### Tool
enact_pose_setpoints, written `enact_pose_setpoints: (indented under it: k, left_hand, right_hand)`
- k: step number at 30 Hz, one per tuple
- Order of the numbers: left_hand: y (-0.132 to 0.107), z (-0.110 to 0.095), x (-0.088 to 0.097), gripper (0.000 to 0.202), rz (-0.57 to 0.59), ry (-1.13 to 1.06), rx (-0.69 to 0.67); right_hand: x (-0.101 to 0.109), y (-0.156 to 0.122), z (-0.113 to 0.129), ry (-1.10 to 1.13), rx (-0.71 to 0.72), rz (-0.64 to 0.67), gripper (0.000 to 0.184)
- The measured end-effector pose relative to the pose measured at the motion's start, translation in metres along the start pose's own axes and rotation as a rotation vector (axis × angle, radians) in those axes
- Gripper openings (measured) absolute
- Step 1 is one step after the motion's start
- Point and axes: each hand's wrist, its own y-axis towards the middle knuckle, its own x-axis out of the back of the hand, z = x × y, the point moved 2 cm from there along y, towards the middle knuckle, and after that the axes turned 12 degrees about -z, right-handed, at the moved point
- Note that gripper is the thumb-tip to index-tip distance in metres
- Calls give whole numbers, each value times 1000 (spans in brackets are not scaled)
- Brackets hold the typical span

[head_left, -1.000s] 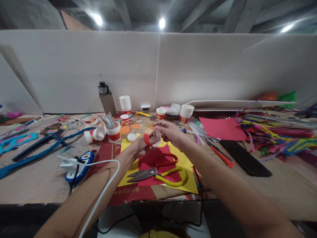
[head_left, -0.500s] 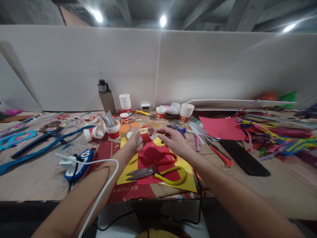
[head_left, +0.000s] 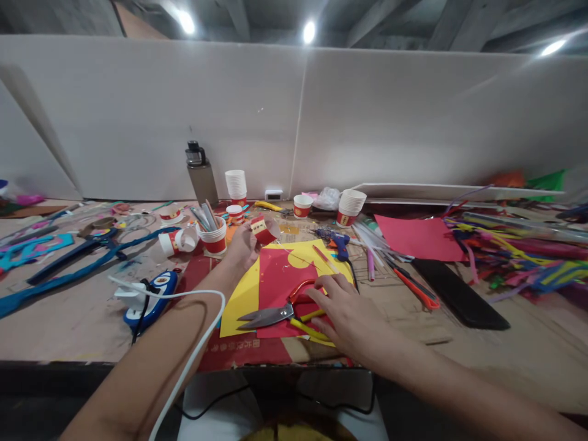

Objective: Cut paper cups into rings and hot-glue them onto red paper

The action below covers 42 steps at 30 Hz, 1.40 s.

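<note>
A small red-and-white paper cup [head_left: 263, 229] with a yellow mark on its red band is held above the tabletop [head_left: 68, 331] in the grip of the left hand [head_left: 241, 246]. It is tilted, with its white open end turned to the right. The large steel scissors [head_left: 271, 316], with one red and one yellow loop handle, are laid flat on a red paper sheet [head_left: 275, 278] over a yellow paper sheet [head_left: 241, 306]. The blades are together and pointed left. The handles are partly covered by the right hand [head_left: 349, 313], spread flat on them.
</note>
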Motion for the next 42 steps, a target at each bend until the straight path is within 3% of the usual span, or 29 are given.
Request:
enact_pose_setpoints:
  k: [7,12,18,21,24,27,32,37,42]
  left_hand:
    - [14,-7,7,18,-23,0,-38]
    - [30,-10,15,14,-52,-81,-34]
    - [31,-19,16,15,-37,-80,-48]
    - [29,-24,15,16,-48,-82,-49]
    - [27,-27,14,15,-77,-99,-64]
    - [22,-24,11,19,-41,-79,-82]
    - [11,-12,5,20,90,-10,-37]
    - [-2,-10,0,19,130,81,-52]
    - [-3,-12,-2,19,94,71,-66]
  right_hand:
    - [-8,1,-1,-219,133,146,46]
    - [0,10,-4,-22,196,237,54]
    - [9,14,-12,104,179,288,66]
    - [10,14,-20,89,89,233,61]
    - [13,15,-30,129,-18,59,51]
    - [18,21,-36,346,-145,-153,48]
    - [24,45,-34,667,-310,-305,62]
    - [17,78,-27,554,-249,-315,28]
    - [-2,88,-29,416,-217,-278,20]
